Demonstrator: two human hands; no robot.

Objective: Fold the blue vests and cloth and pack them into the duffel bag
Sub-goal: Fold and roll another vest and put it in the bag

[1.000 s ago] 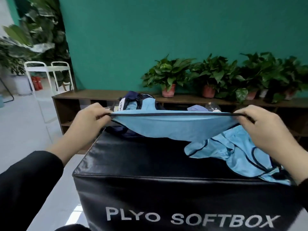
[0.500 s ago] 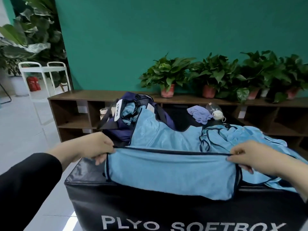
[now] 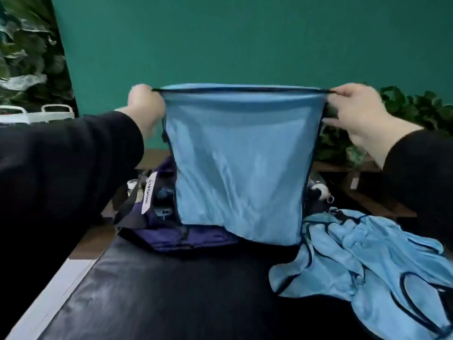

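Both hands hold one blue vest [image 3: 239, 163] up in the air by its dark-trimmed top edge: left hand [image 3: 144, 106] pinches the left corner, right hand [image 3: 353, 111] pinches the right corner, fingers curled on the binding. Top edge is stretched taut and roughly level between them, so the vest's long axis across the top runs hand to hand, and the fabric hangs straight down below both hands, lower hem just reaching the black soft box [image 3: 171, 290]. Purple duffel bag [image 3: 166, 231] sits below and beyond the left hand, partly hidden behind the hanging vest; its opening seems to face up, though blur makes that unsure. Left hand looks nearer the bag. More blue vests [image 3: 367, 256] lie crumpled below the right hand, beside the hanging one. My read: the vest is spread for folding, so the next move likely brings the two corners together or lays it flat on the box.
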